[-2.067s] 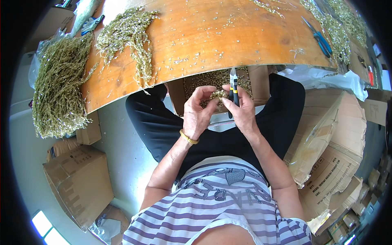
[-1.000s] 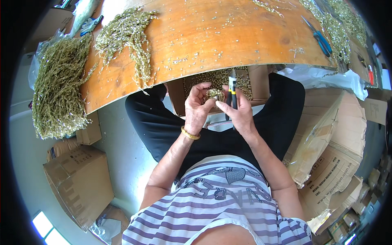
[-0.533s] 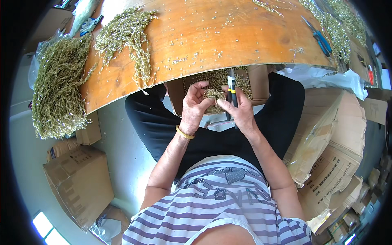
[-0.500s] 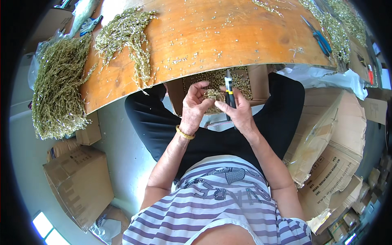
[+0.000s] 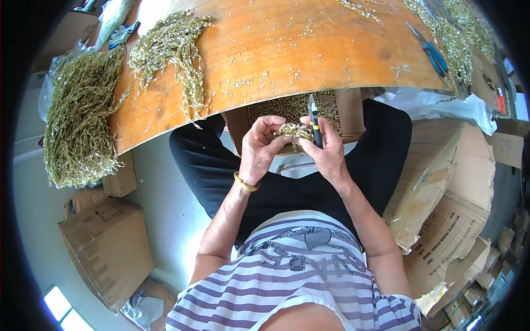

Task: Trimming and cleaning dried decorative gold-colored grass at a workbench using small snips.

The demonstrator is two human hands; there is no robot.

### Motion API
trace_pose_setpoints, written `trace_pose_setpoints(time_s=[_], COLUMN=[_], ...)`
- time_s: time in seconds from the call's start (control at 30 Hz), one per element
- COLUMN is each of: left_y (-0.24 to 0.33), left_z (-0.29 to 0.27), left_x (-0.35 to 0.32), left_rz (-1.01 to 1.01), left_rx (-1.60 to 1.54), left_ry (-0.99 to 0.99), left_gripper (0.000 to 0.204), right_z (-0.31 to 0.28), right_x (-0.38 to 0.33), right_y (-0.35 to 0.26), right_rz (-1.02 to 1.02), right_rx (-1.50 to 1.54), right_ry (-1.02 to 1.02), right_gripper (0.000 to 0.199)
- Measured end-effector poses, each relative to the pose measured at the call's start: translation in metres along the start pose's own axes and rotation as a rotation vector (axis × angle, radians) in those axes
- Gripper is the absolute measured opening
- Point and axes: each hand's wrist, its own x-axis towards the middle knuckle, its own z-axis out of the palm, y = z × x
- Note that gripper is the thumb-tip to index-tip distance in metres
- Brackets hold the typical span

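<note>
Between my two hands sits a small bunched coil of gold beaded strand [image 5: 293,131]. The thumb and fingers of my left hand [image 5: 257,149] pinch its left side. My right hand [image 5: 329,156] pinches the right side while also keeping a pair of pliers [image 5: 315,122] between its fingers. The pliers have black handles with yellow bands, and their metal tip points up toward the table edge. Beneath the hands, between my knees, is an open cardboard box [image 5: 350,110] with many loose gold beads in it.
The wooden table [image 5: 309,52] curves across the far side, scattered with loose beads. A thick heap of gold strands [image 5: 83,121] hangs over its left edge, beside a smaller bunch [image 5: 165,47]. Blue-handled pliers [image 5: 433,52] lie at right. Cardboard boxes [image 5: 107,248] stand on the floor.
Both hands have shifted slightly, and the pliers now tilt with their tip a little further right. The beaded coil has turned and shows more of itself between the fingers.
</note>
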Motion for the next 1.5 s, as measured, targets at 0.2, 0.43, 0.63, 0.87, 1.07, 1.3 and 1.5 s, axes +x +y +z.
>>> trace_pose_setpoints(time_s=[0.2, 0.43, 0.63, 0.87, 1.07, 1.3, 1.5], left_y=[0.003, 0.011, 0.011, 0.003, 0.007, -0.003, 0.008], left_z=[0.002, -0.003, -0.011, -0.004, 0.006, 0.004, 0.001], left_x=[-0.002, -0.002, 0.0, 0.001, -0.011, -0.012, -0.009], left_rz=[-0.031, -0.091, -0.097, 0.291, -0.055, 0.05, -0.067], left_rx=[-0.046, -0.048, 0.092, 0.422, 0.111, 0.283, 0.139], left_ry=[-0.043, -0.113, -0.118, -0.127, -0.087, -0.085, -0.163], left_gripper=[0.028, 0.021, 0.013, 0.015, 0.015, 0.017, 0.013], right_z=[0.005, 0.004, -0.006, -0.005, -0.005, 0.002, -0.004], right_x=[-0.001, -0.001, -0.006, -0.006, -0.004, -0.005, 0.003], right_y=[0.007, 0.007, -0.007, -0.01, -0.008, -0.007, 0.004], right_rz=[-0.042, -0.019, -0.025, -0.055, -0.05, -0.054, -0.2], right_rx=[0.062, 0.227, 0.011, -0.024, -0.016, -0.081, -0.161], right_ry=[0.043, 0.003, -0.133, -0.191, -0.11, -0.039, -0.033], right_gripper=[0.033, 0.034, 0.035, 0.035, 0.034, 0.034, 0.034])
